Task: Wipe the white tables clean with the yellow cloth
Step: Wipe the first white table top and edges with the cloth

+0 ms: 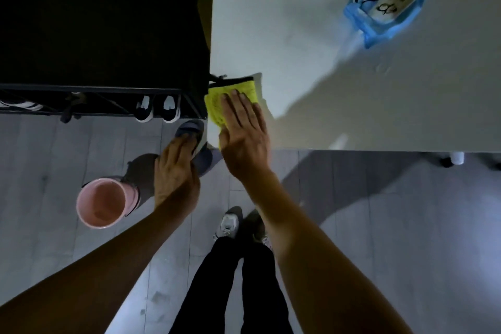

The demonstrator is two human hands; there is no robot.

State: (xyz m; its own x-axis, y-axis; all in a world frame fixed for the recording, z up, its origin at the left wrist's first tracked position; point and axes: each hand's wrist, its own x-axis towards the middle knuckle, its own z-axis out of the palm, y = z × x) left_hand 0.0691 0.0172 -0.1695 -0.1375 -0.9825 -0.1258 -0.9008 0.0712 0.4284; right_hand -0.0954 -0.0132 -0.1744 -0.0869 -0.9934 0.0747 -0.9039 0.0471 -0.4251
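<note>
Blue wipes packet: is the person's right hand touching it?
No: the right hand presses flat on the yellow cloth at the table corner, well apart from the blue wipes packet.

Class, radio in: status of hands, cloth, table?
Right hand flat on cloth, table corner. Left hand free, off table. Blue pack on far side.

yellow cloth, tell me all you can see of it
The bright yellow cloth looks like soft, textured microfibre, folded into a flat pad with a dark strip along its far edge. It lies at the near left corner of the white table, slightly overhanging the left edge. The right hand presses flat on it, fingers straight, hiding its near right part. Nothing else touches it.
</note>
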